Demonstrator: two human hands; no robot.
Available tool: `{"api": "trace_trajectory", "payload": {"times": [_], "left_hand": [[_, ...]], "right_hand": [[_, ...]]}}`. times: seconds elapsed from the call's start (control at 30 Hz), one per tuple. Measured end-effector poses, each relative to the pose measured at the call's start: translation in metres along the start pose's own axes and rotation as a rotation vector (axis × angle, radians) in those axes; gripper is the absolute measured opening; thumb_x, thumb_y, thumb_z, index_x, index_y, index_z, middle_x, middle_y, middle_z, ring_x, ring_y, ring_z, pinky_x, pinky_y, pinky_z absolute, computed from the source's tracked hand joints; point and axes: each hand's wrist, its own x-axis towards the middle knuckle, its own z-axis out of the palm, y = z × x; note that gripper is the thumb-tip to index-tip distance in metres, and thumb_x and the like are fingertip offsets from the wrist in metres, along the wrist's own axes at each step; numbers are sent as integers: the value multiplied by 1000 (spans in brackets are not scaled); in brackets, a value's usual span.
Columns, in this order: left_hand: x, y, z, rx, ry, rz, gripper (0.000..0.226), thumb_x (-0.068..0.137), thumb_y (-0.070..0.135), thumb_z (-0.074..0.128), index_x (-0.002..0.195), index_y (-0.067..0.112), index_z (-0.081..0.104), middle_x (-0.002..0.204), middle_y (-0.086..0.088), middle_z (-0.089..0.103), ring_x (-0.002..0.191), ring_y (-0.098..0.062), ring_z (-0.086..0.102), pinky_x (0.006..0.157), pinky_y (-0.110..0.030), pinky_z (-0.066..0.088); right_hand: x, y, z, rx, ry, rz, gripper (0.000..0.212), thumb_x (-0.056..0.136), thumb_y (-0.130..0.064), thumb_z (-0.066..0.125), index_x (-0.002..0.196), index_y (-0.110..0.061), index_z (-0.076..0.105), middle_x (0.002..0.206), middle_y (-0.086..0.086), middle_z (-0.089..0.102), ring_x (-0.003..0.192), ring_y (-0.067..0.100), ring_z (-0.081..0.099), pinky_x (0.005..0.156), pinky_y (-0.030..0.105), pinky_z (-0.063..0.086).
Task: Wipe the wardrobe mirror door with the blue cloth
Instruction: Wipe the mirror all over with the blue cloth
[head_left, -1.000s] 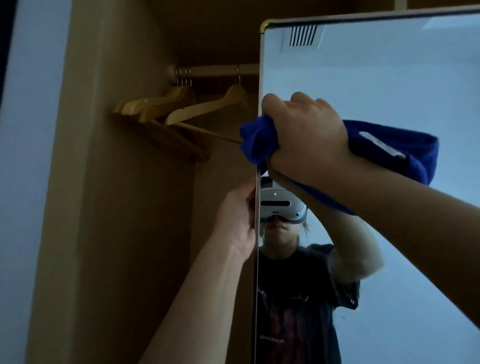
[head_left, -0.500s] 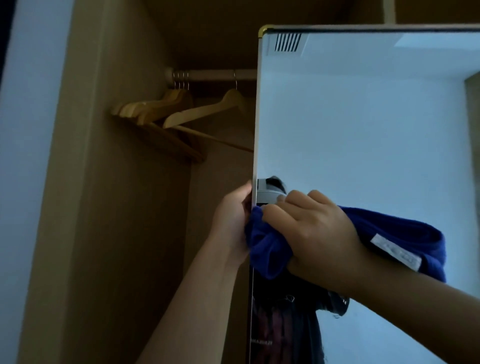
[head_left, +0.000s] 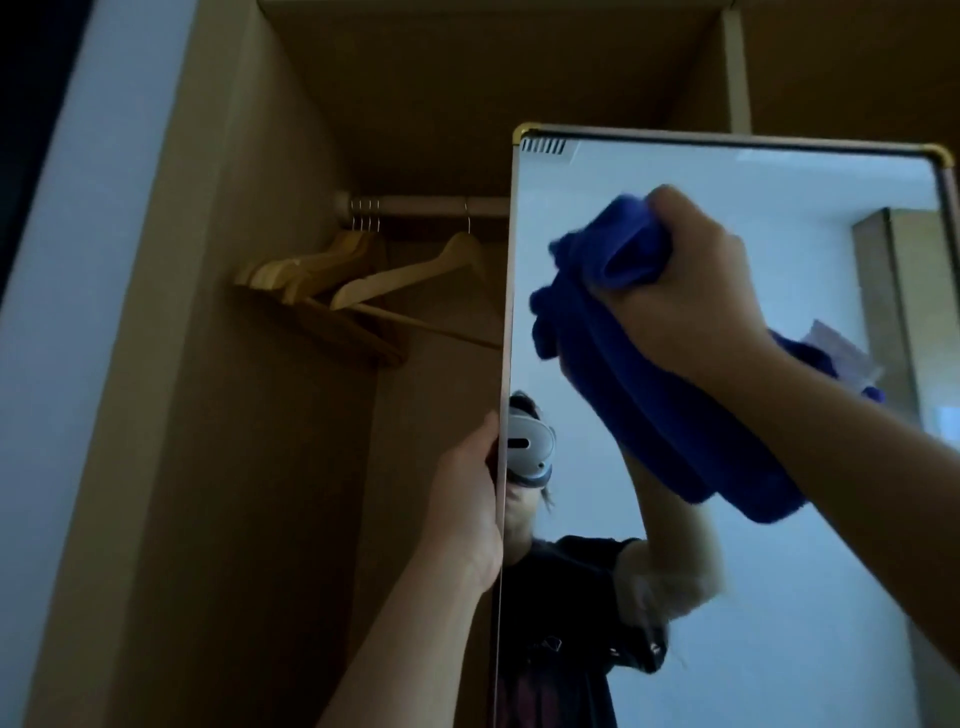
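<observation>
The wardrobe mirror door (head_left: 779, 597) fills the right half of the view, framed by a thin dark edge with gold corners. My right hand (head_left: 691, 291) grips the bunched blue cloth (head_left: 639, 395) and presses it against the upper part of the glass. The cloth hangs down and right below my wrist, and its reflection merges with it. My left hand (head_left: 467, 499) clasps the door's left edge at mid height, fingers wrapped behind it. The glass reflects me, the person wearing the headset.
The open wardrobe (head_left: 260, 467) lies left of the door. Inside it a rail (head_left: 426, 205) carries several wooden hangers (head_left: 363, 275). A pale wall (head_left: 47, 364) runs along the far left. The wardrobe's top panel sits above the door.
My right hand swept the cloth down to the left edge near my left hand, then back up and right to the upper glass. My left hand kept its hold on the edge.
</observation>
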Motion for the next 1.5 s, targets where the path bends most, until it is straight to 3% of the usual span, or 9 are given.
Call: {"api": "trace_trajectory", "payload": {"times": [0.1, 0.3, 0.4, 0.8, 0.97, 1.13, 1.27, 1.4, 1.5], "left_hand": [[-1, 0, 1, 43, 24, -9, 36, 90, 40, 54, 108, 12, 69, 102, -9, 72, 100, -27, 66, 100, -46, 46], [-3, 1, 3, 81, 20, -32, 39, 92, 44, 49, 117, 19, 64, 112, -1, 69, 106, -19, 62, 101, -42, 44], [0, -1, 2, 77, 15, -34, 38, 92, 43, 47, 115, 19, 65, 111, -1, 69, 106, -19, 62, 102, -43, 44], [0, -3, -1, 84, -1, -17, 36, 92, 41, 48, 109, 15, 68, 104, -4, 72, 101, -20, 65, 100, -42, 45], [-5, 3, -1, 146, -41, 40, 33, 95, 31, 46, 85, 10, 70, 94, -13, 71, 86, -24, 65, 86, -38, 48], [-12, 2, -1, 73, -100, 108, 37, 98, 3, 28, 70, 12, 51, 45, 10, 61, 44, 1, 58, 47, -13, 48], [-13, 6, -5, 6, -151, 15, 31, 99, 18, 35, 76, 11, 56, 61, 0, 61, 55, -9, 59, 50, -18, 50], [-18, 8, -6, -9, -227, -95, 38, 99, 30, 36, 78, 7, 58, 53, -3, 60, 44, -12, 60, 44, -15, 49], [-21, 8, -6, 16, -217, -69, 39, 98, 33, 38, 96, 4, 63, 64, -6, 64, 53, -14, 63, 50, -18, 52]], "right_hand": [[36, 0, -4, 22, 68, 16, 21, 85, -22, 63, 96, -23, 45, 74, -15, 50, 69, 6, 51, 63, 23, 41], [79, -7, 24, -295, 28, -57, 23, 85, -16, 57, 103, -22, 43, 93, 1, 54, 85, 20, 54, 71, 33, 43], [77, -9, 31, -367, 2, -101, 27, 84, -13, 57, 107, -16, 44, 92, 3, 51, 85, 23, 53, 76, 37, 46], [3, -9, 29, -376, -152, -211, 29, 80, -19, 63, 94, -21, 38, 77, -4, 40, 62, 13, 38, 57, 25, 27], [-34, -8, 34, -359, -83, -386, 44, 50, -15, 84, 76, -13, 49, 59, -10, 32, 47, 2, 17, 47, 14, 12], [-76, 3, 46, -365, -73, -482, 41, 45, -11, 83, 73, -11, 52, 55, -2, 51, 51, 20, 44, 54, 25, 24], [-93, 2, 45, -336, -99, -491, 33, 52, -8, 77, 76, -12, 55, 60, -2, 55, 55, 20, 45, 58, 25, 23], [-118, 4, 45, -341, -117, -542, 23, 63, -16, 56, 84, -17, 45, 67, -4, 55, 65, 16, 41, 63, 23, 10], [-130, 6, 44, -334, -161, -568, 22, 63, -14, 62, 82, -15, 51, 66, -3, 56, 61, 21, 49, 59, 26, 21]]}}
